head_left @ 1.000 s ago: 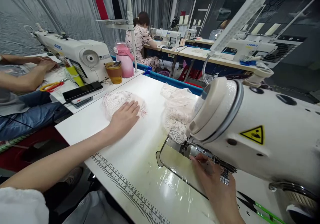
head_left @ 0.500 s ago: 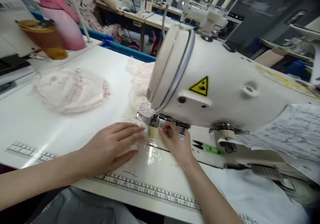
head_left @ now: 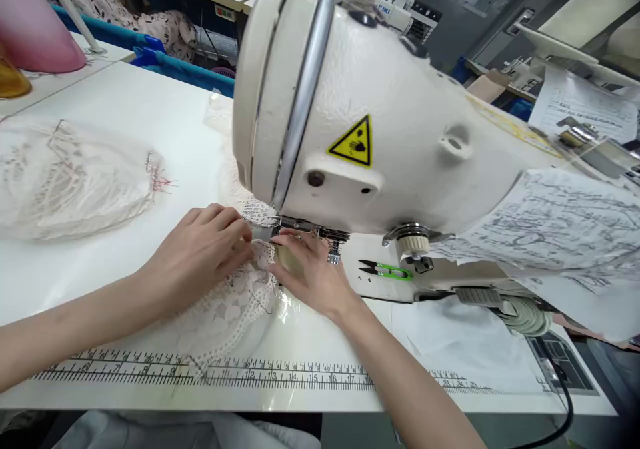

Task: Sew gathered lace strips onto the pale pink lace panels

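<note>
My left hand has its fingers bent and closed over a pale lace piece, just left of the sewing machine's presser foot. Lower down, the lace drapes toward the table edge, over the printed ruler. My right hand lies under the machine head, its thumb and forefinger spread apart at the lace's right edge; its other fingers are partly hidden by metal parts. More lace lies behind the needle area. The needle itself is hidden.
Another lace piece with loose red threads lies at left. Green-handled thread snips rest on the machine bed. Written papers hang off the machine arm, and white cloth lies at right. A ruler strip runs along the front edge.
The view has shifted, bringing the machine closer. The lace is now spread toward me beneath my left hand, whose fingers have closed on it. My right hand's thumb and forefinger have spread.
</note>
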{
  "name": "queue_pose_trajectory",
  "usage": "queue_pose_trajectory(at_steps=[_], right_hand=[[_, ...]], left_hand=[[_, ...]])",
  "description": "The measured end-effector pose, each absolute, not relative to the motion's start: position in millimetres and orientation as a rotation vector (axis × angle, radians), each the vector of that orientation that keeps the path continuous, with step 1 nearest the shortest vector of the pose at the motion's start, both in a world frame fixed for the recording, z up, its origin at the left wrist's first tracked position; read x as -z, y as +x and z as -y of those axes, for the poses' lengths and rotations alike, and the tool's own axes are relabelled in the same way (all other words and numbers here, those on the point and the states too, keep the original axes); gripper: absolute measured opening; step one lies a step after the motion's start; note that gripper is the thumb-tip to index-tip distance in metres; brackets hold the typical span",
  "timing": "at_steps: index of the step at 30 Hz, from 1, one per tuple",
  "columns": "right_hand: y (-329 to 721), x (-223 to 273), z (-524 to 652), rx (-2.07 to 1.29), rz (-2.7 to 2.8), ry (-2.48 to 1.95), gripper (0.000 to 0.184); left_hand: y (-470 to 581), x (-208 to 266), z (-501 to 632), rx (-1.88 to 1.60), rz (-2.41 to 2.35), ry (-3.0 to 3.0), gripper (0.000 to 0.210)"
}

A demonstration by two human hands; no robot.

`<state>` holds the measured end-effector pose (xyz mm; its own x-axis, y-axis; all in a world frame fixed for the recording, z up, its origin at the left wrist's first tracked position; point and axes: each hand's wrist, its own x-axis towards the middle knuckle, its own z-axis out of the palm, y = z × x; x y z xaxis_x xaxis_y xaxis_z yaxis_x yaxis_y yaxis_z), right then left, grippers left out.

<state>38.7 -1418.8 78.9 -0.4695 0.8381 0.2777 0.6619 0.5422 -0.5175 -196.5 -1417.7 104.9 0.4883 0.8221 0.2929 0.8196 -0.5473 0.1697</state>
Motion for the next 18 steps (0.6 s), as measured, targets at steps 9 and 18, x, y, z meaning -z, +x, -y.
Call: queue_pose_trajectory(at_steps=[9,18], right_hand=[[35.2,-94.8,1424.9,-1.321,1.78,-1.164,0.025],[43.7,-74.9,1422.8,-0.116,2.344,-1.137,0.023]], left_hand=[[-187.6,-114.4,1410.8,-0.404,-1.519,2.023,0.028],[-184.8,-120.3,1393.4,-0.232,-1.708,2.316,0.021]])
